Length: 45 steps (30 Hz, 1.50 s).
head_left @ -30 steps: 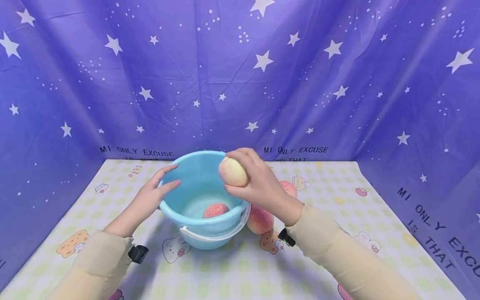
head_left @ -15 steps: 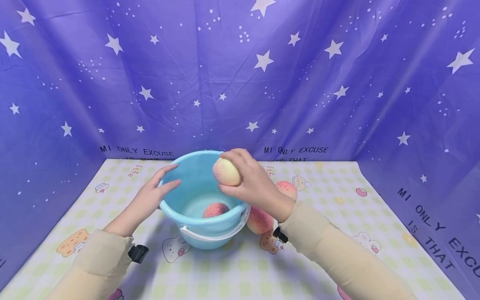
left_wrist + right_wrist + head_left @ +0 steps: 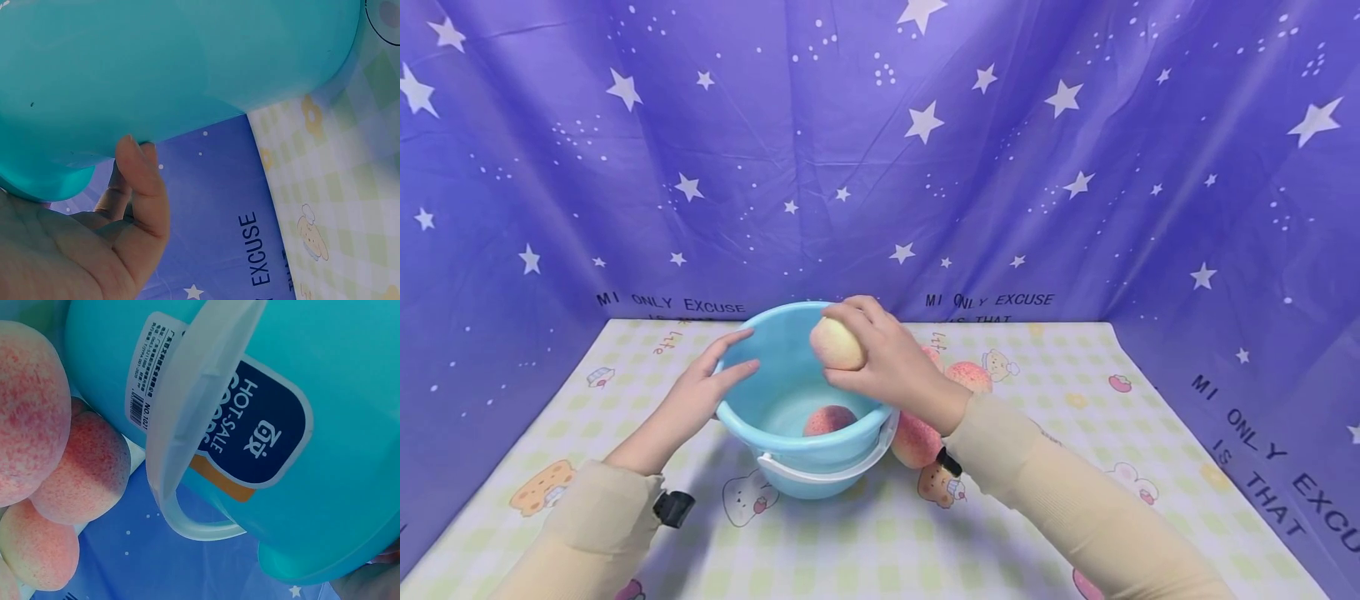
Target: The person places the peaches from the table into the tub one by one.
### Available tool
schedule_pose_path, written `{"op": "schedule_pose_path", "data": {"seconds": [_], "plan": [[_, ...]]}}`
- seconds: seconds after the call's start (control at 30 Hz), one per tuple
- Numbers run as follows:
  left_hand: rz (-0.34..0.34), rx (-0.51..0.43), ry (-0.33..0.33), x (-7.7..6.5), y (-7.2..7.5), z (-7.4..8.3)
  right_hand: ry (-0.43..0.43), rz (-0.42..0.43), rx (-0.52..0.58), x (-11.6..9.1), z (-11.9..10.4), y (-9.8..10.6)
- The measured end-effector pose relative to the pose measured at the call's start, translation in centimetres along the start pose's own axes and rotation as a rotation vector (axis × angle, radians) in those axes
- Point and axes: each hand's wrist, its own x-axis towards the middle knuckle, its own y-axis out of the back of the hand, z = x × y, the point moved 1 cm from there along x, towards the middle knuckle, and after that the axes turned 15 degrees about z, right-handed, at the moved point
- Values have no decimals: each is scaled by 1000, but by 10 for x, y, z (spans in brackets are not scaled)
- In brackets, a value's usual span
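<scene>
My left hand grips the left rim of a light blue bucket, thumb and forefinger reaching over the edge; in the left wrist view, other fingers curl against the outer wall. A pale yellow-pink peach is in my right hand, held above the bucket's opening toward the right side. Inside the bucket a redder peach lies on the bottom, partly hidden by the front rim. The bucket stands upright, its white handle hanging down at the front.
Several more peaches lie right of the bucket, some partly behind my right forearm; the right wrist view shows a group of peaches near the handle. A checked cloth covers the table. Behind it hangs a purple star-printed curtain.
My right hand has moved left with the pale peach, farther over the bucket's opening. A shadow has spread over the peach inside. The left hand and bucket have stayed in place.
</scene>
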Motion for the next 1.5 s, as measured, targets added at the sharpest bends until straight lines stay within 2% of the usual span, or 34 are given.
{"op": "schedule_pose_path", "data": {"seconds": [0.43,0.77,1.5], "plan": [[2,4,-10,0,0,-1,3,-85,-59,5,-5,-7],[6,20,-9,0,0,-2,15,-130,-65,7,-8,-11],[-9,-15,3,0,0,-1,81,-114,-82,9,-13,-15]]}}
